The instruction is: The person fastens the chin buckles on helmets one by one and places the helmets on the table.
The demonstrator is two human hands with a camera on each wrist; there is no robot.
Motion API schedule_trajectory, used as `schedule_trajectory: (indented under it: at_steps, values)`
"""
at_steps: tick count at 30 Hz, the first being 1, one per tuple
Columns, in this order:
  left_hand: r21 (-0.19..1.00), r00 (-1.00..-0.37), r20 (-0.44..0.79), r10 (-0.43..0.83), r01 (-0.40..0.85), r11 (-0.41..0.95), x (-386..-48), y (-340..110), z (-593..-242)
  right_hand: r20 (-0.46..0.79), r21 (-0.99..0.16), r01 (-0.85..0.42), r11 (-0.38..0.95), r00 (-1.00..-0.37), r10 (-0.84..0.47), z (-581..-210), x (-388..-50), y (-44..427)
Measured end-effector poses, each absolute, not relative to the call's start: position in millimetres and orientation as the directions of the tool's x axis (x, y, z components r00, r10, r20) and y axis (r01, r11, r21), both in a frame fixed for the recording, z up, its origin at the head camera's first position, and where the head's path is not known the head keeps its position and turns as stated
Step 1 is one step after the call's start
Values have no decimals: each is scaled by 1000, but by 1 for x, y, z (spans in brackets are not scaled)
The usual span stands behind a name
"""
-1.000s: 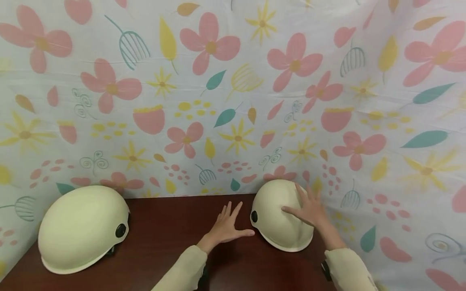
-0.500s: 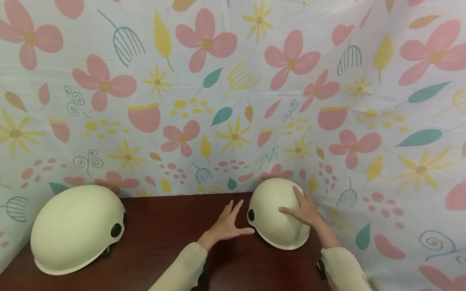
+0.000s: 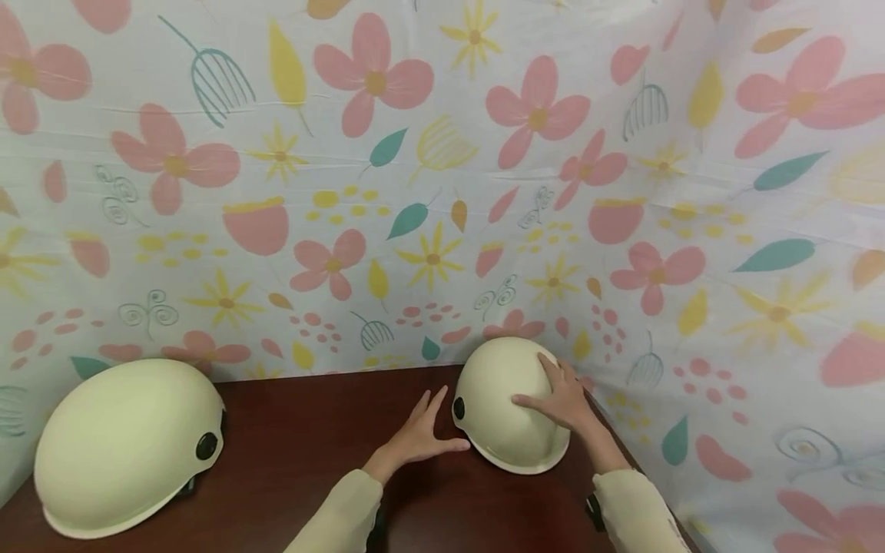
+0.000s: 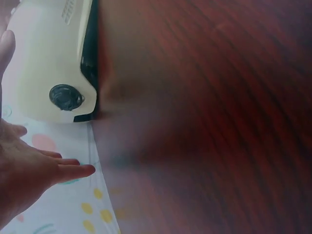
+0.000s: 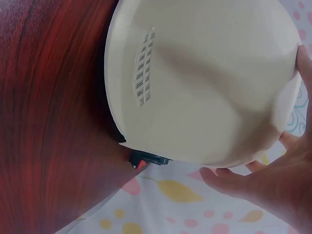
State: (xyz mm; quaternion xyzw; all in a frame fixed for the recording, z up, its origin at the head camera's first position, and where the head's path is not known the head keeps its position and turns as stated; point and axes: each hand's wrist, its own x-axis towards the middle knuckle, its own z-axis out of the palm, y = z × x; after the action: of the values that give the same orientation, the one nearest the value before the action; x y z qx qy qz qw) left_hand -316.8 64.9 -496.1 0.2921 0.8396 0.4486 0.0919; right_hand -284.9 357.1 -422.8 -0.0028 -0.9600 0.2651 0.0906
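A cream helmet [image 3: 501, 399] with a round black side knob sits dome up at the back right of the dark red-brown table. My right hand [image 3: 563, 399] lies spread along its right side, fingertips at the shell. From the right wrist, vent slots show on the helmet [image 5: 209, 83], as does a black buckle [image 5: 148, 158] with a red part below its rim. My left hand [image 3: 418, 438] is held just left of this helmet, thumb and fingers apart, holding nothing. In the left wrist view its fingers [image 4: 73, 170] point toward the knobbed side of the helmet [image 4: 48, 63].
A second, larger-looking cream helmet [image 3: 127, 449] stands at the table's left side, dome up. White cloth [image 3: 332, 153] printed with flowers and leaves hangs behind and to the right of the wood-grained table [image 3: 311, 445].
The head view has turned slightly right, so both helmets appear further left. My left hand is a little nearer the right-hand helmet. My right hand stays at that helmet's right side.
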Motion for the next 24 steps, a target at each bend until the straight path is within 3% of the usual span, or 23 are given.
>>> schedule_trajectory:
  at_steps: [24]
  values:
    - [831, -839, 107, 533, 370, 416, -315, 39, -500, 187, -570, -94, 816, -982, 18, -432, -285, 316]
